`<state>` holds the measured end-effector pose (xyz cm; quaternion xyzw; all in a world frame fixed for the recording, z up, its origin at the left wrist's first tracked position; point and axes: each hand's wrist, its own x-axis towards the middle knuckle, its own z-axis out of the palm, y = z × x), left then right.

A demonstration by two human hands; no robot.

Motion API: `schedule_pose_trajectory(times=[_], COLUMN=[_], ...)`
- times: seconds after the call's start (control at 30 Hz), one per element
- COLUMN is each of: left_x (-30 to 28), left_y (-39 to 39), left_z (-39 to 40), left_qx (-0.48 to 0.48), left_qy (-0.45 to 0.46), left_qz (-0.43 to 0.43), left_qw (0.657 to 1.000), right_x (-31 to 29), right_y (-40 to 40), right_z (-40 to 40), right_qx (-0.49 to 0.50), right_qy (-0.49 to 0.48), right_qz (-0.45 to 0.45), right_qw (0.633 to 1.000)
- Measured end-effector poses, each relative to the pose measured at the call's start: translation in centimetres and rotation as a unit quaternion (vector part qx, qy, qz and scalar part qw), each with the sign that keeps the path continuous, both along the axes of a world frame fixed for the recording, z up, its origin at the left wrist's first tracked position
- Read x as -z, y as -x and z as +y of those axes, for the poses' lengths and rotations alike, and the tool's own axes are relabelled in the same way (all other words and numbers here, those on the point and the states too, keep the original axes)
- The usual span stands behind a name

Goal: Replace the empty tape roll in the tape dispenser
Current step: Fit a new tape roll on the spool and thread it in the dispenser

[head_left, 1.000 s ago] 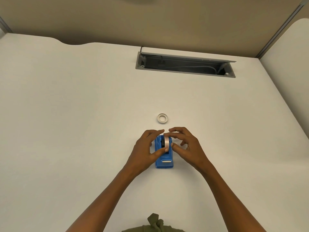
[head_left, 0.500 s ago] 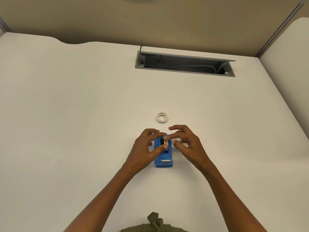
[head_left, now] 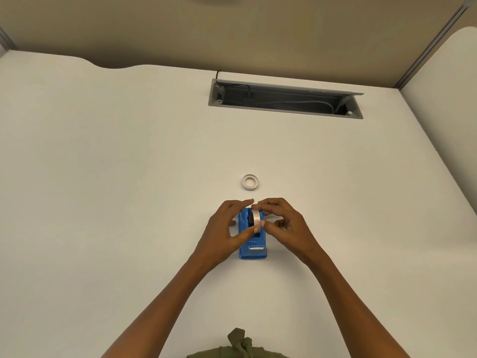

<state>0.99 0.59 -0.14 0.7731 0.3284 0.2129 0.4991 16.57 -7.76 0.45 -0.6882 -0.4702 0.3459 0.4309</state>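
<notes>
While both hands meet over the dispenser, the scene reads near to far as follows.
Clothing: olive-green fabric with a knotted drawstring (head_left: pixel 238 343) at the bottom edge.
Dispenser: blue plastic tape dispenser (head_left: pixel 253 248) standing on the white desk (head_left: pixel 103 177), its metal cutter end nearest the person; faint marks on its top, too small to read.
Left hand: left hand (head_left: pixel 225 228) curled beside the dispenser, its thumb touching the roll.
Right hand: right hand (head_left: pixel 284 223) pinching the roll between thumb and fingers.
New roll: pale translucent tape roll (head_left: pixel 256 218), upright in the dispenser's well beside a black hub.
Empty core: small white cardboard ring (head_left: pixel 250 181), flat on the desk just beyond the hands.
Far edge: grey rectangular cable tray (head_left: pixel 285 100) sunk into the desk, lid raised, cables inside.
</notes>
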Motion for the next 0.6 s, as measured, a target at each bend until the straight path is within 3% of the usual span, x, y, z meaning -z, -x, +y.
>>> schedule_pose_trajectory(times=[0.6], left_x=[0.54], left_y=[0.21], left_z=[0.15], left_qx=[-0.003], left_qy=[0.003], left_qz=[-0.015], left_qw=[1.0], right_x=[-0.33], right_y=[0.14], right_z=[0.59], right_qx=[0.037], right_qy=[0.006], right_qz=[0.024], right_qw=[0.999])
